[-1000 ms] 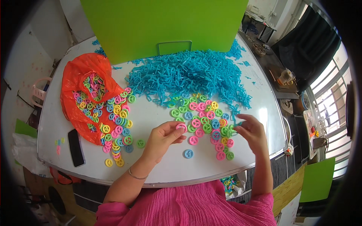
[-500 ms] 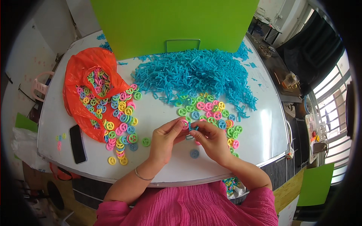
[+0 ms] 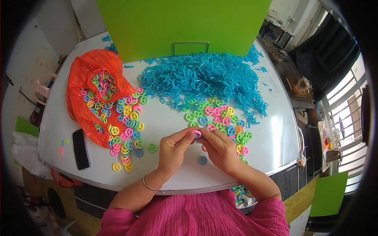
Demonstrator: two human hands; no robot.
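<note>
Just above the near middle of the table, my two hands meet at the fingertips around a small pink plastic wheel (image 3: 196,134). My left hand (image 3: 172,151) pinches it between thumb and fingers. From the other side my right hand (image 3: 221,151) closes on the same wheel, its fingers covering part of it. A bit of blue shows beside the wheel; the fingers hide most of it. Below the hands lies a single blue wheel (image 3: 202,160), and a green wheel (image 3: 152,148) is left of my left hand. Pink, green, yellow and blue wheels (image 3: 217,111) spread just beyond.
A large heap of blue plastic pieces (image 3: 201,76) lies before an upright green board (image 3: 181,23). To the left, an open red plastic bag (image 3: 78,86) spills mixed wheels. A phone (image 3: 81,149) rests near the white table's (image 3: 110,177) left edge.
The blue piece that showed between my fingers is now mostly covered. My right fingers have moved up and over onto the pink wheel, and the wheel has turned and shifted slightly right.
</note>
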